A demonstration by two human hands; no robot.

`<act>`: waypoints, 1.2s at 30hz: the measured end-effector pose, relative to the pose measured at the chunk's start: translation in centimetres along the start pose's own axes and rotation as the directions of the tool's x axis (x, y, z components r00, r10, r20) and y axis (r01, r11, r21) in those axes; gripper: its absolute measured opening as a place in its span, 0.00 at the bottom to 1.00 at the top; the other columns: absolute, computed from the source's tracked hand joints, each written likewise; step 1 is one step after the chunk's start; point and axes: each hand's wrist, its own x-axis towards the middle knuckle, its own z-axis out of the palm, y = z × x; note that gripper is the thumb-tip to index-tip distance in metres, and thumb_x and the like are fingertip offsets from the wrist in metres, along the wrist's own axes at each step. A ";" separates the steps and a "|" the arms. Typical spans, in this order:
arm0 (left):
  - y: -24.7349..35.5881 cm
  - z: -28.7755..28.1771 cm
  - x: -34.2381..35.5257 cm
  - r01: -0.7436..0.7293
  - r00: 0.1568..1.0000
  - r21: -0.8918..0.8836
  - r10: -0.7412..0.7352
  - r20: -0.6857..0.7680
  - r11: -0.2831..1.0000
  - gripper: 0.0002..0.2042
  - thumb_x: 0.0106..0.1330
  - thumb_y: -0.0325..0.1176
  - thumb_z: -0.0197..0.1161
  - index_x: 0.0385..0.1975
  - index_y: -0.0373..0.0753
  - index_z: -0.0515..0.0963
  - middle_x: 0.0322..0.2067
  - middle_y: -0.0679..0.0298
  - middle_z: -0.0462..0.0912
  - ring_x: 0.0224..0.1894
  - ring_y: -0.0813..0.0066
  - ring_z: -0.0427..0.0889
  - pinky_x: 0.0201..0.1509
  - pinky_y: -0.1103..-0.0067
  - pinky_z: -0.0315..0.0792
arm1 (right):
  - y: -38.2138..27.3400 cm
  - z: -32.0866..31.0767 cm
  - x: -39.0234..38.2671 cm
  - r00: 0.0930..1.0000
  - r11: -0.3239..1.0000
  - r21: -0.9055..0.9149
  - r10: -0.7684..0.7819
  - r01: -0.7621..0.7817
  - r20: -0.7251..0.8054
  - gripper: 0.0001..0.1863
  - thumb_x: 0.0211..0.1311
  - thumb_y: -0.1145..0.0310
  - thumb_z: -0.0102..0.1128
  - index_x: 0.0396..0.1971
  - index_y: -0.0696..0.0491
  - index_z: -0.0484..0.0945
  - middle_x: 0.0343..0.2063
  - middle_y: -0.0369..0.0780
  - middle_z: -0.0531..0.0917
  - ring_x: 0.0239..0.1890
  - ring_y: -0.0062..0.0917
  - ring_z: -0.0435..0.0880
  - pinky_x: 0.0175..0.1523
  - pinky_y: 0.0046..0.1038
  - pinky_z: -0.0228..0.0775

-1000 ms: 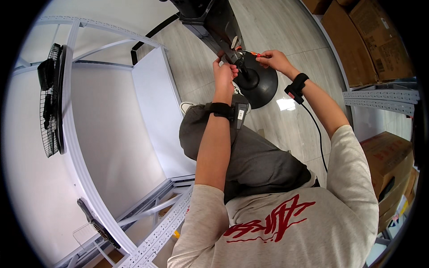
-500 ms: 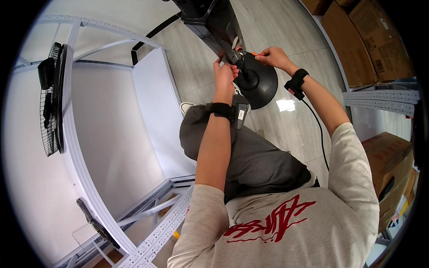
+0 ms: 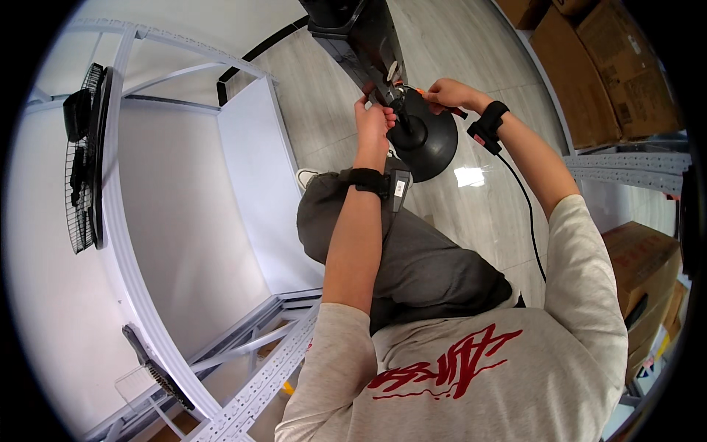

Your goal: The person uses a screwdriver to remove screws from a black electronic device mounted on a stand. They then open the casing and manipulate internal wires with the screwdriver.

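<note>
Head view: right hand point(image 3: 447, 94) pinching a slim orange-and-black hand tool point(image 3: 420, 92), pointed toward the lower end of a tall, black, plastic-looking column point(image 3: 359, 46), just beside a round black base point(image 3: 436, 149). Left hand point(image 3: 373, 124) curls against that end; whether it grips anything, I can't tell. Best here: brace the column firmly, keep the tool straight, press with light, even force.

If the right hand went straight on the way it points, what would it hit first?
Past the orange tool it holds, the right hand would probably meet the black column, though depth is unclear.
</note>
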 end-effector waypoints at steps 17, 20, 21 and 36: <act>0.3 0.0 -0.4 -0.005 1.000 0.031 0.005 0.000 1.000 0.28 0.58 0.22 0.47 0.62 0.39 0.55 0.27 0.59 0.75 0.23 0.73 0.73 0.25 0.79 0.68 | -1.5 -0.5 -1.0 0.994 0.995 0.049 0.087 -0.090 0.070 0.16 0.63 0.58 0.57 0.29 0.59 0.78 0.22 0.38 0.80 0.25 0.19 0.80 0.30 0.21 0.71; 0.3 0.3 -0.4 -0.008 1.000 0.025 0.007 0.011 1.000 0.29 0.58 0.22 0.47 0.63 0.39 0.54 0.26 0.59 0.75 0.24 0.73 0.73 0.25 0.79 0.68 | 0.3 -0.5 0.2 0.991 0.981 0.181 0.039 -0.063 0.130 0.16 0.67 0.60 0.51 0.31 0.60 0.78 0.24 0.37 0.81 0.25 0.18 0.79 0.30 0.20 0.70; 0.2 0.3 -0.3 -0.009 1.000 0.022 0.008 0.014 1.000 0.29 0.58 0.22 0.47 0.63 0.39 0.54 0.26 0.59 0.75 0.24 0.73 0.73 0.25 0.79 0.68 | 0.8 -0.6 0.4 0.991 0.973 0.221 0.036 -0.064 0.126 0.16 0.66 0.61 0.51 0.30 0.60 0.79 0.24 0.37 0.82 0.24 0.18 0.79 0.29 0.21 0.70; 0.3 0.3 -0.4 -0.011 1.000 0.025 0.011 0.006 1.000 0.27 0.59 0.22 0.46 0.61 0.40 0.56 0.27 0.59 0.75 0.24 0.73 0.73 0.25 0.79 0.67 | 0.7 1.0 0.0 0.963 0.996 -0.043 -0.083 0.074 -0.258 0.17 0.51 0.60 0.68 0.33 0.58 0.77 0.19 0.38 0.80 0.21 0.22 0.79 0.29 0.27 0.70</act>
